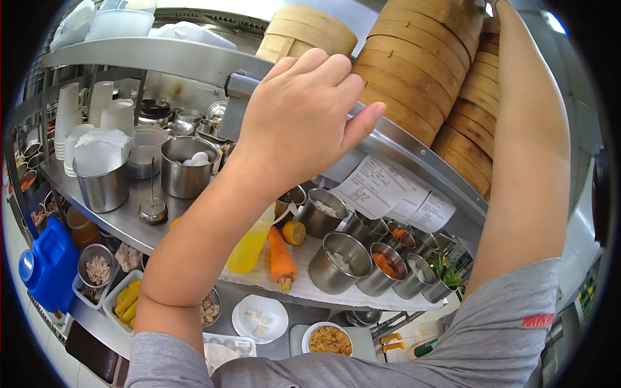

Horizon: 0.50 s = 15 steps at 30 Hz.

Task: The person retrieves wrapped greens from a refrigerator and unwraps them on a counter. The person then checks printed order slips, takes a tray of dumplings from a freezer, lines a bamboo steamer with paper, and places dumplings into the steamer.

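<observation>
My left hand [304, 119] is raised in front of the metal shelf rail [404, 158], back towards me. Its fingers are curled and the thumb sticks out to the right; anything inside the fingers is hidden. Just beyond it stands a tall stack of bamboo steamers [414, 64], with a shorter bamboo steamer stack [307, 32] to its left. My right arm reaches up past another steamer stack [469, 136] at the right. Only the edge of my right hand [497, 4] shows at the top of the view, so its fingers cannot be made out.
Printed slips [385, 191] hang below the rail. The lower shelf carries metal pots [339, 262], a carrot [281, 255], a cut lemon [294, 233] and a yellow-filled bottle [252, 242]. Paper cups [68, 116] and an egg pot [187, 168] stand left. A bowl of brown food [328, 339] sits below.
</observation>
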Each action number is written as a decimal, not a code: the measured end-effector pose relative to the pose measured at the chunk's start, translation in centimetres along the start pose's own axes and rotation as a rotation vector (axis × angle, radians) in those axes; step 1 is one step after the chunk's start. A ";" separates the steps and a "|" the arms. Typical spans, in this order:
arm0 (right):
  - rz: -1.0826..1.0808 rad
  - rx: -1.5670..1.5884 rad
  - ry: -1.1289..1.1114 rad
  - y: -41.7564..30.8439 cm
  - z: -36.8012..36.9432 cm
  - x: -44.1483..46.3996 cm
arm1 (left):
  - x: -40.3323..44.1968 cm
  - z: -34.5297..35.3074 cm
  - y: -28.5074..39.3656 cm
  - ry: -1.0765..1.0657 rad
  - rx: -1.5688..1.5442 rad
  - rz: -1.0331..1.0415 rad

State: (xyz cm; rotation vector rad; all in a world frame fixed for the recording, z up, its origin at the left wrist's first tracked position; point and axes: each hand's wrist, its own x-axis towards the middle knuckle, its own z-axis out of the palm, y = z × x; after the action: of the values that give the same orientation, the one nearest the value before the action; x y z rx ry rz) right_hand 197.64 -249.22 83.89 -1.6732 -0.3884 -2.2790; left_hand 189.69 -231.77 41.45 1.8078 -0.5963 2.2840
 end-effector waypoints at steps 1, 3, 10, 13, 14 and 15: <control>-0.006 0.002 0.004 0.2 0.0 -0.1 | 0.0 0.0 0.0 -0.003 -0.004 0.003; -0.022 0.003 0.004 0.4 0.2 -0.4 | -0.1 0.1 -0.1 -0.015 -0.018 -0.004; -0.100 0.023 -0.001 1.4 0.4 -2.4 | -0.1 -0.1 -0.3 -0.123 0.052 0.038; -0.140 0.037 -0.012 1.6 0.0 -3.4 | -0.4 1.5 -1.8 0.164 -0.042 0.183; -0.151 0.041 -0.017 1.7 -0.4 -3.8 | -0.5 1.8 -1.9 0.195 -0.060 0.209; -0.165 0.047 -0.020 1.9 -0.9 -4.3 | -0.5 2.0 -2.0 0.226 -0.081 0.236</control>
State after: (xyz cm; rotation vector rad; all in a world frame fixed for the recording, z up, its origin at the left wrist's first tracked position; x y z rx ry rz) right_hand 198.83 -250.99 79.65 -1.6995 -0.6003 -2.3500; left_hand 192.35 -230.72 41.73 1.4844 -0.8866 2.5267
